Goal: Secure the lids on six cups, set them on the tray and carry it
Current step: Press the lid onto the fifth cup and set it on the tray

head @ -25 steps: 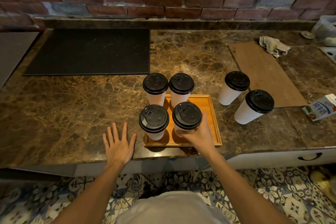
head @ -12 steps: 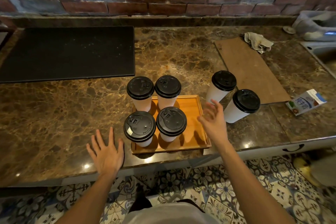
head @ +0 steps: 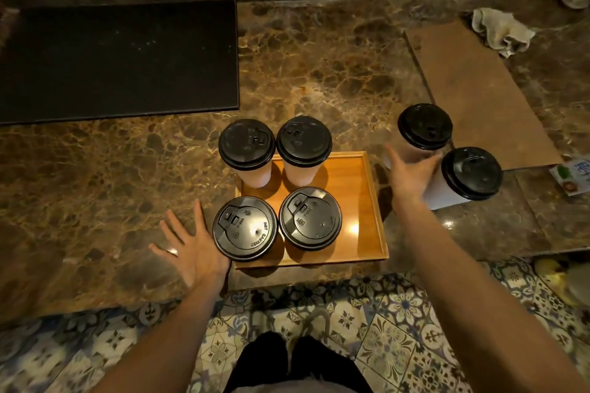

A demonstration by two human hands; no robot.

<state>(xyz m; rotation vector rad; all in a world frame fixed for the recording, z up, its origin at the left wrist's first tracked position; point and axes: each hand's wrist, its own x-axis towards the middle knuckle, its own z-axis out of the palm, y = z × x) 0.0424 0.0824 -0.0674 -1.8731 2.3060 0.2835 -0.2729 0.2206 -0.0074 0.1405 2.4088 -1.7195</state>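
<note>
Haste could topple the far cup (head: 424, 128): the right hand (head: 410, 177) is at it, fingers wide. Left hand (head: 191, 246) rests splayed beside the tray (head: 356, 191).

The right hand (head: 410, 175) is blurred, its contact with the cup (head: 426, 126) behind it unclear; the carton (head: 571, 177) runs off-frame right.

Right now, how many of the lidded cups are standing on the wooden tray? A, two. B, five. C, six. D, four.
D: four cups stand on the tray, while two more cups sit on the counter to its right, by the right hand.
</note>
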